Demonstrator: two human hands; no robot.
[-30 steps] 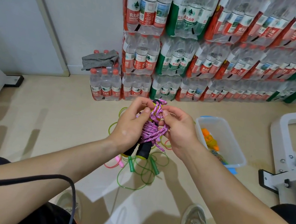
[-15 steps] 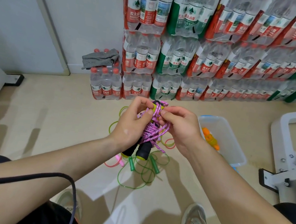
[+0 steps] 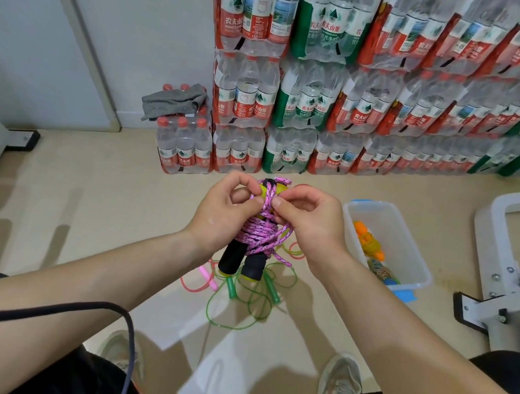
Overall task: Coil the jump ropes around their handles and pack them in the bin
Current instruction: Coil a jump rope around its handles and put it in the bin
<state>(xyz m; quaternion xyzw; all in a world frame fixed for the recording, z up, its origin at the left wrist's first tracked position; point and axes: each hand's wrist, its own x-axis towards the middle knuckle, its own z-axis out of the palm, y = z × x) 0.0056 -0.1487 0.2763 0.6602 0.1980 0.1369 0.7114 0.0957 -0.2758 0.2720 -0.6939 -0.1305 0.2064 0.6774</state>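
Head view: the left hand [image 3: 221, 215] and right hand [image 3: 309, 223] pinch the pink rope [image 3: 255, 237] coiled round its black handles [image 3: 232, 257], held above the floor [image 3: 85, 207] (bin [image 3: 405, 249] nearby). The rope's end, seemingly untucked, could slip and unwind the coils.

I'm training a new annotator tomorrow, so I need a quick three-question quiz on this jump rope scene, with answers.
1. True or false: the left hand and the right hand both hold the pink rope wound round two black handles.
2. What lies loose on the floor below the hands? A) a green rope B) a blue rope C) a white rope
3. Fill in: the clear bin stands on the floor to the person's ____.

Key: 1 true; 2 A; 3 right.
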